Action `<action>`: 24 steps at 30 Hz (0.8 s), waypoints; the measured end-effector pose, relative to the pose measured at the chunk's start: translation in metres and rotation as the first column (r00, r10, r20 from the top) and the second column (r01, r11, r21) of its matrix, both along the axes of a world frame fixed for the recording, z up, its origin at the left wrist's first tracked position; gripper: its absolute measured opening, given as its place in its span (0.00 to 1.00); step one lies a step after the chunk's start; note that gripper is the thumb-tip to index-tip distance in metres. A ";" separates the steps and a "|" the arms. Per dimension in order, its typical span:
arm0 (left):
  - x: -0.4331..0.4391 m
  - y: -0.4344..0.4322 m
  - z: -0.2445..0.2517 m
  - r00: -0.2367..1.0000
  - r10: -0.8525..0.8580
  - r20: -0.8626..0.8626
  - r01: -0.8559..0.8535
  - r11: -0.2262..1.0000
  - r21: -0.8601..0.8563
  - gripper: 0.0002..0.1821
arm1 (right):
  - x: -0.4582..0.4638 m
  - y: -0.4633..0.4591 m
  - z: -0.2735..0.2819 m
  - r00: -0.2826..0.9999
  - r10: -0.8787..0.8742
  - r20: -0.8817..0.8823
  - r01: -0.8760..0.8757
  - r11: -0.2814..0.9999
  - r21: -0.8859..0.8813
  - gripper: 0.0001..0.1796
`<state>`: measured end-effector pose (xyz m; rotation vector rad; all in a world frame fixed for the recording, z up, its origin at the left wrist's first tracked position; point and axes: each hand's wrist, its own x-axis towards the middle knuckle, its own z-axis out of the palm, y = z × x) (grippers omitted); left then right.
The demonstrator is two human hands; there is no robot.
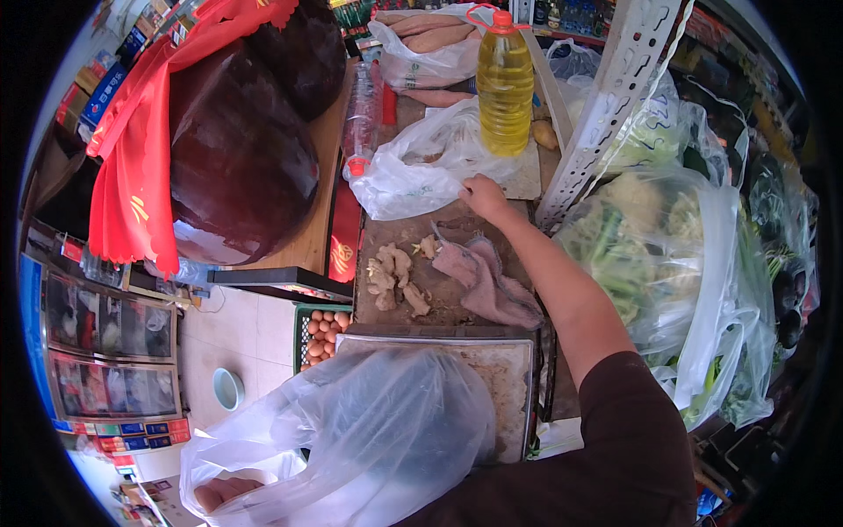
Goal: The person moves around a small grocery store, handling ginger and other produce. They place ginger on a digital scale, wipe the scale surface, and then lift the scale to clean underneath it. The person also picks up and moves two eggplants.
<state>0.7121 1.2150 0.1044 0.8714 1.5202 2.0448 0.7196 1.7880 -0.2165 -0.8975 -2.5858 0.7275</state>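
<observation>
My right hand (486, 197) reaches forward, its fingers closed on the near edge of a crumpled white plastic bag (415, 181) on the worktop. At the lower left, the curled fingers of my left hand (227, 493) show in the opening of a large translucent plastic bag (395, 415). Something dark and rounded is inside that bag but cannot be made out. The bag rests partly on a worn metal scale-like platform (504, 388). Between the platform and my right hand lie ginger roots (393, 270) and a pinkish cloth (484, 277).
A bottle of yellow oil (504, 92) stands behind the white bag, beside an empty clear bottle (362, 112) and bagged sweet potatoes (428, 33). A perforated metal post (606, 105) and bagged cauliflower (632, 230) flank my right arm. Large dark jars (244, 151) and eggs (323, 336) are left.
</observation>
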 end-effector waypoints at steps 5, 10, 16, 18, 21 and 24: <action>0.012 -0.011 -0.013 0.878 -0.229 0.421 0.042 0.912 0.409 0.08 | -0.020 0.004 0.038 0.957 -0.114 -0.266 0.097 0.992 -0.076 0.08; 0.020 0.034 0.004 0.912 -0.059 0.407 -0.050 0.966 0.254 0.07 | -0.043 -0.046 0.065 0.956 0.285 -0.070 -0.288 0.957 -0.035 0.10; 0.032 0.060 0.023 0.873 0.011 0.488 -0.133 0.967 0.217 0.07 | -0.079 -0.051 0.014 0.924 0.274 0.267 -0.310 0.945 0.104 0.20; 0.033 0.068 0.024 0.921 0.037 0.388 -0.112 0.978 0.174 0.08 | -0.089 -0.001 -0.024 0.956 0.262 0.134 -0.262 0.965 -0.020 0.27; 0.031 0.076 0.031 0.872 0.028 0.488 -0.104 0.986 0.129 0.06 | -0.109 0.008 -0.009 0.912 0.217 0.347 -0.208 0.976 -0.065 0.34; 0.032 0.072 0.015 0.994 0.090 0.068 -0.095 0.993 0.064 0.14 | -0.131 0.053 -0.023 0.969 0.123 0.216 -0.121 0.992 -0.023 0.39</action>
